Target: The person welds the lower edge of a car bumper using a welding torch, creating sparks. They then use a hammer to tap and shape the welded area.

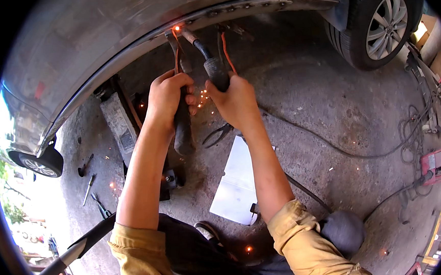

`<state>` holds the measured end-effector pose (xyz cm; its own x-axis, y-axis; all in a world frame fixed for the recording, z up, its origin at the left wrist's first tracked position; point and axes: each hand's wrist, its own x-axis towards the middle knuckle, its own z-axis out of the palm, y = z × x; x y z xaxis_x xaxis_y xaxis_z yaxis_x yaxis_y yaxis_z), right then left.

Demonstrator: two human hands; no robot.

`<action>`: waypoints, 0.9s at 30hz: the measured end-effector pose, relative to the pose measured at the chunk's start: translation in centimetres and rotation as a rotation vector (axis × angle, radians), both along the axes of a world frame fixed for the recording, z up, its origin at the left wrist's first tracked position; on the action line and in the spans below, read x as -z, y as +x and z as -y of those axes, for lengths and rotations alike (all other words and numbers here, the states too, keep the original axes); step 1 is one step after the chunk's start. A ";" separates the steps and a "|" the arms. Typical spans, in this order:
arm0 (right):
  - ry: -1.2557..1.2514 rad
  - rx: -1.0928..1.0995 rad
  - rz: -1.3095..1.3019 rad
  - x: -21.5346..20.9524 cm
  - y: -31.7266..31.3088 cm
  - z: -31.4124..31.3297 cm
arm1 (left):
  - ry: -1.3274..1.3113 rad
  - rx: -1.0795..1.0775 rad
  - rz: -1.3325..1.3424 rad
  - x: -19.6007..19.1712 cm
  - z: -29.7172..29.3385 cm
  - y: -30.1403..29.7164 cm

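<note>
My left hand (170, 97) is closed around the black grip of a hammer (183, 132), whose head is up against the lower edge of the car's sill (267, 5). In my right hand (236, 103) is a welding torch (216, 72), its nozzle angled up to the left, close to the hammer head. A bright orange glow (177, 28) burns on the sill between the two tools. Sparks fall between my hands. A row of dark weld spots runs along the sill to the right. Behind the torch, clamp-like tools with an orange-lit edge hang partly in shadow.
A floor jack (120, 125) stands left of my arms. Open pliers (217, 135) and a white sheet (235, 185) lie below my hands. The car's wheel (386, 26) is at upper right. A cable (328, 145) crosses the floor toward a red machine (437, 164).
</note>
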<state>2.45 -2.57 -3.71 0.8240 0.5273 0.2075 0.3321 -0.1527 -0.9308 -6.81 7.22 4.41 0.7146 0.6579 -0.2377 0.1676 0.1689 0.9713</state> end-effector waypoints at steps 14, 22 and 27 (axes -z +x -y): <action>0.125 -0.045 -0.063 1.1 1.8 4.6 | 0.076 0.130 -0.570 13.0 -3.3 -5.3; 0.012 -0.003 -0.007 1.4 -1.0 0.0 | -0.039 -0.063 -0.216 6.3 -1.1 -5.1; 0.027 0.068 0.025 2.0 -1.4 -0.6 | -0.127 -0.063 -0.023 4.6 -1.3 -6.1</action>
<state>1.10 -1.99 -5.75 0.8522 0.4639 0.2422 0.3453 -0.1506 -0.9263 -12.93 8.49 -0.22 0.6660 0.6651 -0.3379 0.1744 0.3016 0.9374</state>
